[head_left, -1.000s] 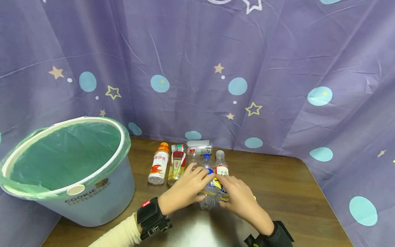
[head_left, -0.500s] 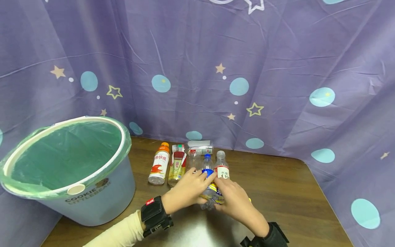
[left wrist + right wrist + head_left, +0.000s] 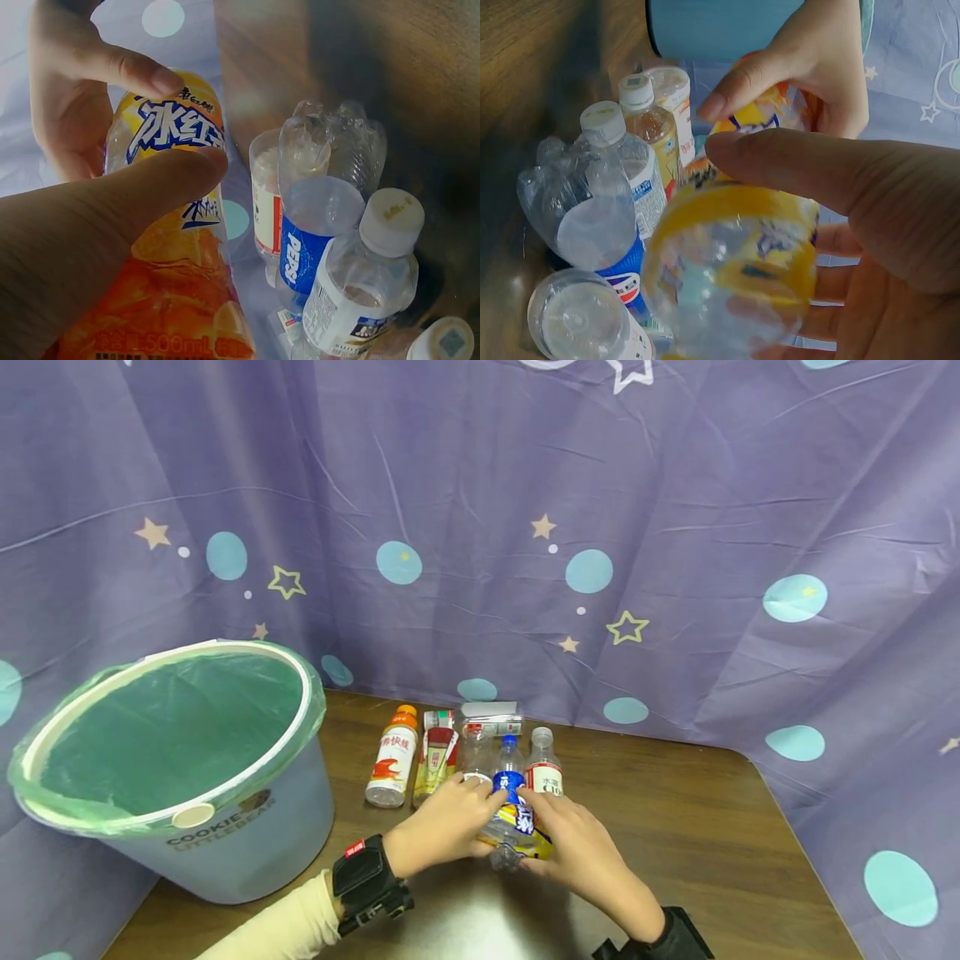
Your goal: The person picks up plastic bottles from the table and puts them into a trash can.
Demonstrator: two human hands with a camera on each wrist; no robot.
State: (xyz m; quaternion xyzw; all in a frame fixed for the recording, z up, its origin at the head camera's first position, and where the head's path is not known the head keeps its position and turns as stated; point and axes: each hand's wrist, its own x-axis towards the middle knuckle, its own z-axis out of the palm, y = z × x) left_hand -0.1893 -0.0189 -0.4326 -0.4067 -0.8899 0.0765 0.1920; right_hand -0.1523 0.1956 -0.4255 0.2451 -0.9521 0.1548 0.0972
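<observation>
Both hands grip an iced tea bottle (image 3: 516,837) with a yellow and orange label, held sideways near the front of a row of bottles. My left hand (image 3: 448,817) has its thumb across the label, seen close up on the bottle (image 3: 184,259) in the left wrist view. My right hand (image 3: 581,843) curls round the clear base end, thumb on top and fingers beneath, as the right wrist view shows. Just beyond the hands is a Pepsi bottle (image 3: 509,760) with a blue cap. Beside it lies a bottle with a red-and-white label (image 3: 543,772).
To the left along the row are a clear bottle with a red cap (image 3: 476,743), a yellow-labelled bottle (image 3: 435,764) and an orange-capped bottle (image 3: 392,762). A blue-grey bucket (image 3: 232,852) with a green liner stands far left. A purple curtain (image 3: 465,568) hangs behind the wooden table (image 3: 675,810).
Both hands, with the iced tea bottle, have drawn slightly back toward the person. More of the Pepsi bottle's blue label and the iced tea lettering now shows.
</observation>
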